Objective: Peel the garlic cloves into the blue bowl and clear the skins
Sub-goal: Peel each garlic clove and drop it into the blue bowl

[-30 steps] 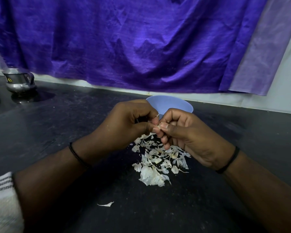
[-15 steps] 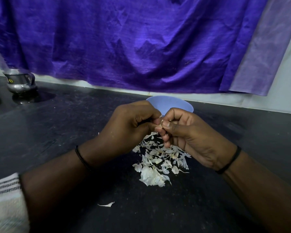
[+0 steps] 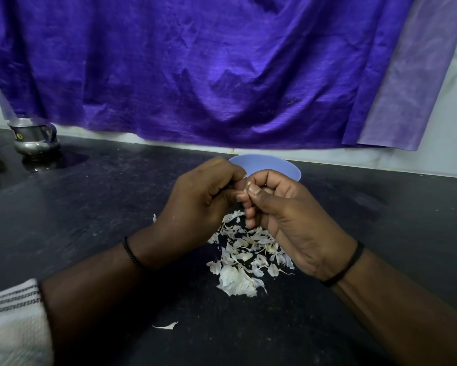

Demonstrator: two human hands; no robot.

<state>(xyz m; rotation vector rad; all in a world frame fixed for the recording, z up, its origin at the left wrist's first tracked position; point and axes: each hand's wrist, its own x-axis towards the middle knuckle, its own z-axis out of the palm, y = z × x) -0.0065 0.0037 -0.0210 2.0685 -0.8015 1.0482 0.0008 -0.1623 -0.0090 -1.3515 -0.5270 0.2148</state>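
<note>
A small garlic clove (image 3: pixel 246 186) is pinched between the fingertips of both hands, just in front of the blue bowl (image 3: pixel 274 166). My left hand (image 3: pixel 198 204) curls its fingers around the clove's left side. My right hand (image 3: pixel 282 220) grips it with thumb and curled fingers. Only a pale sliver of the clove shows. Below the hands lies a pile of white garlic skins (image 3: pixel 245 262) on the black counter (image 3: pixel 90 207). The bowl's inside is mostly hidden behind the hands.
A single loose skin (image 3: pixel 166 326) lies nearer me on the counter. A steel jug (image 3: pixel 33 140) stands at the far left. A purple cloth (image 3: pixel 208 70) hangs on the wall behind. A striped white sleeve (image 3: pixel 11 320) shows at bottom left.
Both hands have risen slightly toward the bowl and closed tighter together around the clove. The pile of skins looks the same.
</note>
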